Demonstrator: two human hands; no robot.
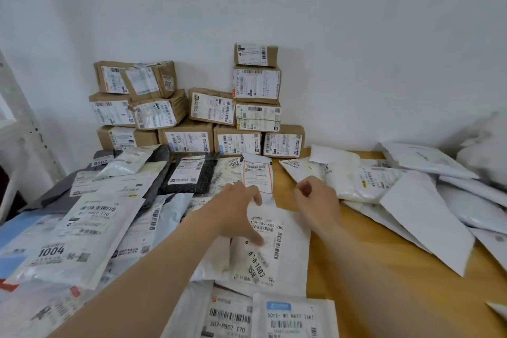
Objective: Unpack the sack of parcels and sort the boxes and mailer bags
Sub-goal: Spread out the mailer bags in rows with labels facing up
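Wooden counter point(285, 197) shows bare right of centre; left grip point(238, 211) lies splayed on a white mailer point(290, 250), right grip point(318, 200) apparently slack, empty.

Two mailer bags point(230, 315) run off the lower edge, labels cut short.

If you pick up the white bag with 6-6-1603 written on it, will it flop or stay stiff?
Probably floppy: the white bag looks like thin, wrinkled plastic with a soft bulge, not flat-sided like the cardboard boxes. It is likely light for its size, since it lies nearly flat. If pushed, its glossy skin may slide easily on the wooden table.
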